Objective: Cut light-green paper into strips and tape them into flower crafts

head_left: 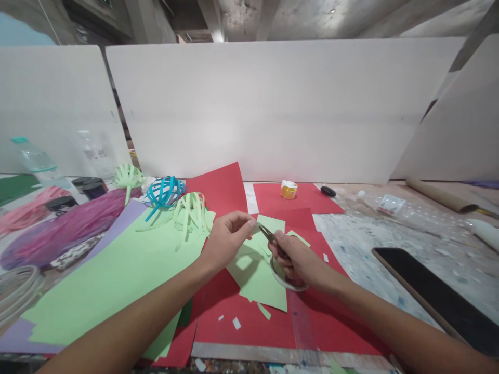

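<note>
My right hand is wrapped round a small pair of dark scissors, whose blades point up and left toward my left hand. My left hand is closed in a pinch, thumb against forefinger, near the blade tips; what it pinches is too small to make out. Beneath the hands lies a cut piece of light green paper on red paper. A roll of tape rests under my right hand, partly hidden by it. Small white scraps are scattered on the red paper.
Large light green sheets lie at left beside a blue paper-strip ball and green paper strips. A yellow jar stands at the back. At right are a phone and a plastic bottle. White boards close off the back.
</note>
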Action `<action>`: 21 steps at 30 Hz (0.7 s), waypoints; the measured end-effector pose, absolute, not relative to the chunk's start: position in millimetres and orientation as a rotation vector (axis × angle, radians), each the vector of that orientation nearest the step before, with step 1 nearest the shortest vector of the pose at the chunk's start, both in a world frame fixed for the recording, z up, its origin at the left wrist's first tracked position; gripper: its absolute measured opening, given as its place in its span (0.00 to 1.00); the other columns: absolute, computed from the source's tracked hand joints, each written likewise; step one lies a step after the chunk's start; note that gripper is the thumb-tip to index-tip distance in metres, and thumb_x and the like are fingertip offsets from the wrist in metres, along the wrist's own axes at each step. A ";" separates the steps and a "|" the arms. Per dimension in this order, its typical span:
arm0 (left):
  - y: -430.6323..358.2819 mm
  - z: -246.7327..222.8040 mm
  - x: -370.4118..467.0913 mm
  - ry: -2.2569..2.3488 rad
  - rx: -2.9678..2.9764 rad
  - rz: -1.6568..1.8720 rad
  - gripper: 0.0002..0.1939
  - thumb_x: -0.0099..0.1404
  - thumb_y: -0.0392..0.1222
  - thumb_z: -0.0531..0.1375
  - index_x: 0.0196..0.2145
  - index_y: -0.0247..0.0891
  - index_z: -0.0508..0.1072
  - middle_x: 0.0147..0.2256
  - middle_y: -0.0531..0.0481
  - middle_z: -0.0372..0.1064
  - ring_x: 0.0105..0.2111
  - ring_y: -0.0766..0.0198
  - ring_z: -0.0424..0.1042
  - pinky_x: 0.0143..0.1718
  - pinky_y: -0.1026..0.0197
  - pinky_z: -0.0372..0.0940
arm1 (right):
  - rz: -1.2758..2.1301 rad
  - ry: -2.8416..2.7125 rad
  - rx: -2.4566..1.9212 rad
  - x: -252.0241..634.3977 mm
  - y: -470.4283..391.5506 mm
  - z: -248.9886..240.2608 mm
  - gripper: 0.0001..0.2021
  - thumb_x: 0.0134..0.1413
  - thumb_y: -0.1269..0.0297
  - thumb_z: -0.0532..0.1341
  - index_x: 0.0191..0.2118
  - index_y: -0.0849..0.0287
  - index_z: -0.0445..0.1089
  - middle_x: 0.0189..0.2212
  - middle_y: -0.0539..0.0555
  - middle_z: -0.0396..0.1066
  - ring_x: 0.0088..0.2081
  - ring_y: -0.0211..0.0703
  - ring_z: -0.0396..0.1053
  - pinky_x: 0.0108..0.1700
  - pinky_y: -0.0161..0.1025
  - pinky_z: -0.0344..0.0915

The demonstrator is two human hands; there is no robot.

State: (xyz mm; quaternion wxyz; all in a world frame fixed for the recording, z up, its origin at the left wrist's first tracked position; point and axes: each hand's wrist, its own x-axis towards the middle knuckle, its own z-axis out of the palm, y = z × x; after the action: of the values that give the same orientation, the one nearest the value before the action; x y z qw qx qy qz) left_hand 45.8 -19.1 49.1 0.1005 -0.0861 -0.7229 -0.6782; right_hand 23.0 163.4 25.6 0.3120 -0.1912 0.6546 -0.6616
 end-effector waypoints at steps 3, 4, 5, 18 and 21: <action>-18.2 48.6 46.4 -2.131 -0.252 -2.003 0.09 0.60 0.45 0.61 0.31 0.36 0.73 0.29 0.49 0.73 0.30 0.66 0.70 0.35 0.62 0.67 | -1.761 1.746 -0.503 22.5 163.4 24.7 0.26 0.59 0.38 0.48 0.24 0.57 0.53 0.16 0.40 0.40 0.15 0.29 0.35 0.15 0.30 0.35; -18.0 48.5 46.5 -2.127 -0.250 -2.003 0.09 0.60 0.45 0.61 0.30 0.36 0.73 0.29 0.49 0.73 0.29 0.66 0.70 0.34 0.62 0.67 | -1.762 1.756 -0.505 22.3 163.5 24.2 0.26 0.59 0.38 0.48 0.24 0.57 0.53 0.16 0.40 0.40 0.15 0.29 0.35 0.15 0.30 0.36; -17.9 48.5 46.5 -2.122 -0.250 -2.005 0.09 0.60 0.45 0.61 0.30 0.36 0.73 0.28 0.49 0.73 0.29 0.66 0.69 0.34 0.62 0.67 | -1.762 1.765 -0.509 22.1 163.6 23.8 0.26 0.59 0.38 0.48 0.24 0.57 0.53 0.16 0.40 0.40 0.15 0.29 0.35 0.15 0.30 0.36; -18.5 48.7 46.5 -2.143 -0.281 -1.974 0.10 0.61 0.45 0.62 0.31 0.34 0.74 0.28 0.48 0.74 0.30 0.64 0.72 0.33 0.62 0.67 | -1.742 1.830 -0.540 21.9 164.2 23.8 0.26 0.60 0.39 0.48 0.23 0.56 0.52 0.15 0.40 0.40 0.14 0.29 0.36 0.15 0.31 0.37; -18.4 49.2 47.0 -2.143 -0.302 -1.969 0.10 0.61 0.44 0.61 0.31 0.33 0.75 0.29 0.47 0.74 0.31 0.63 0.72 0.34 0.61 0.67 | -1.732 1.860 -0.556 22.0 164.9 23.6 0.26 0.60 0.39 0.48 0.23 0.56 0.51 0.14 0.40 0.40 0.14 0.29 0.37 0.15 0.31 0.37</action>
State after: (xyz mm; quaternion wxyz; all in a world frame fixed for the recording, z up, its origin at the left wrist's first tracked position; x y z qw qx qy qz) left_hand 47.0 -18.4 49.2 0.1074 -0.1026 -0.7282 -0.6690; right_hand 22.0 164.9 23.6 0.2668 -0.2061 0.6890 -0.6415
